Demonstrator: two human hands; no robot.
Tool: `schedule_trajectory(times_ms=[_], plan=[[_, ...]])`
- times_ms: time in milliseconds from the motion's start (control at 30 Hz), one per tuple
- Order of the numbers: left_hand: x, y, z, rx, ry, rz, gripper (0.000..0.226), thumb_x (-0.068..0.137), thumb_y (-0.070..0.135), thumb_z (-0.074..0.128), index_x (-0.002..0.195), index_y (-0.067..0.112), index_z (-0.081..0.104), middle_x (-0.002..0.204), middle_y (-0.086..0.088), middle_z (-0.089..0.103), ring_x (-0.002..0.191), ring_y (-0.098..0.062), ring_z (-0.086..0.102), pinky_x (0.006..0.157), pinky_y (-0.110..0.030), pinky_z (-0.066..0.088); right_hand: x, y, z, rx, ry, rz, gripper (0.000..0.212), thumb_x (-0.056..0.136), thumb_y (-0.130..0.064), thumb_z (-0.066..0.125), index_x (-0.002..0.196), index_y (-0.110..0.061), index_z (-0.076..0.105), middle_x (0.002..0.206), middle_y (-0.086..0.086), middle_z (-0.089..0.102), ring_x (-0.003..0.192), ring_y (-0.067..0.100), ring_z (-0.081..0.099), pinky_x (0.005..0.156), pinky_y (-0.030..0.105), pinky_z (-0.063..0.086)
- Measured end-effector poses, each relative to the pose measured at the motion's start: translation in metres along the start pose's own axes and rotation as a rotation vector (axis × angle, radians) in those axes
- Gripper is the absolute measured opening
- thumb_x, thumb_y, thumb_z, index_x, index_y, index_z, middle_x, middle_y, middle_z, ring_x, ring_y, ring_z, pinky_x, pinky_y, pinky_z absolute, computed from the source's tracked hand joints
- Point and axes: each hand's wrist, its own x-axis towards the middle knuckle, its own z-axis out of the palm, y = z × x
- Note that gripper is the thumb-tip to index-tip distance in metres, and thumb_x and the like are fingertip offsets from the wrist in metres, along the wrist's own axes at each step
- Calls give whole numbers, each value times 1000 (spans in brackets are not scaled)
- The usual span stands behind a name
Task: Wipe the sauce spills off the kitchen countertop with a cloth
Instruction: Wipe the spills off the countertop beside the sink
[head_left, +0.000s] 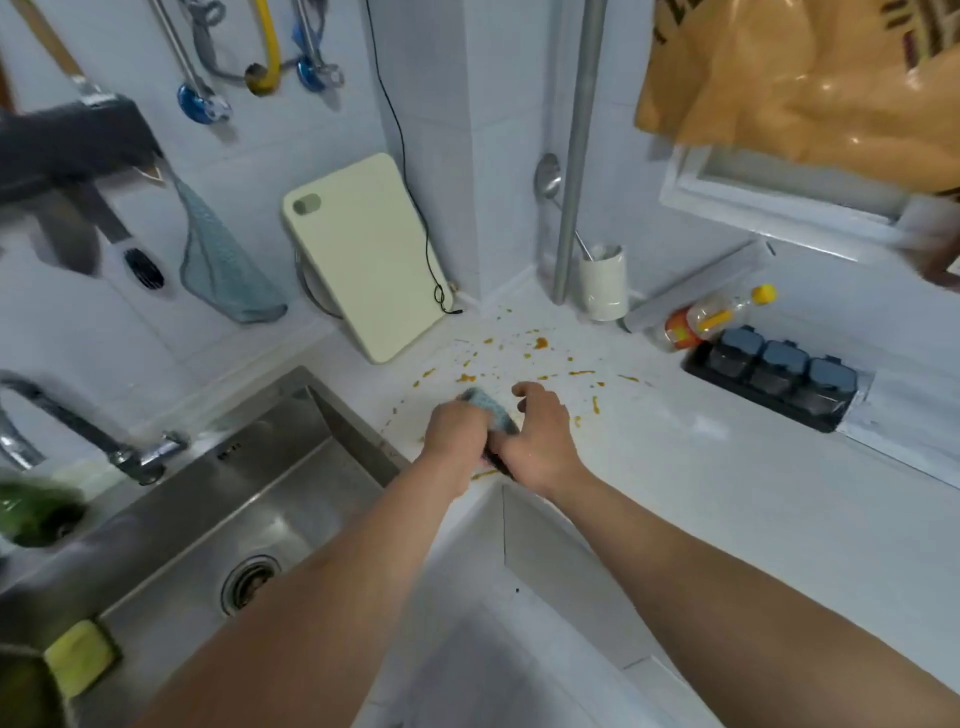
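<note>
Head view: both hands (498, 431) grip cloth (488, 410) near countertop (701, 467) edge.

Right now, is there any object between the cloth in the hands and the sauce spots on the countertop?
Nothing visible. The cloth, gripped by the left hand and right hand, is already at the near edge of the sauce spots; the countertop between holds only spots.

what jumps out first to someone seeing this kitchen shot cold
The orange sauce spills scattered over the white countertop in the corner catch the eye first. Right in front of them, the left hand and right hand meet over a bunched blue cloth. A pale cutting board leans against the wall behind, beside the steel sink.
</note>
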Motion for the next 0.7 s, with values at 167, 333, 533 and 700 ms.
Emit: schedule_trajectory(times_ms=[167, 333, 533, 700], plan=[[-9, -21, 61, 166, -249, -17, 10, 85, 19, 72, 95, 19, 71, 100, -6, 73, 94, -23, 64, 77, -33, 47, -15, 71, -24, -14, 23, -21, 34, 82, -13, 70, 111, -27, 61, 101, -8, 66, 93, 14, 62, 76, 34, 51], [9, -39, 80, 230, -256, -28, 14, 96, 29, 67, 101, 17, 67, 110, -4, 70, 104, -22, 68, 90, -45, 56, -13, 124, -78, -76, 188, 237, 20, 84, -1, 50, 92, -16, 60, 82, 2, 64, 78, 27, 60, 60, 33, 44], [36, -87, 60, 304, -259, -197, 14, 94, 25, 66, 98, 12, 68, 99, -9, 69, 89, -26, 68, 82, -41, 56, -10, 221, -138, -290, 289, 611, 30, 92, -23, 45, 118, -26, 60, 108, 8, 66, 95, 35, 64, 78, 39, 53], [49, -117, 44, 382, -288, -282, 26, 94, 27, 63, 111, 8, 69, 110, -10, 71, 94, -24, 71, 76, -40, 62, -22, 262, -82, -628, -211, 654, 59, 102, -45, 37, 158, -31, 27, 167, 13, 14, 150, 43, 20, 122, 52, 22]])
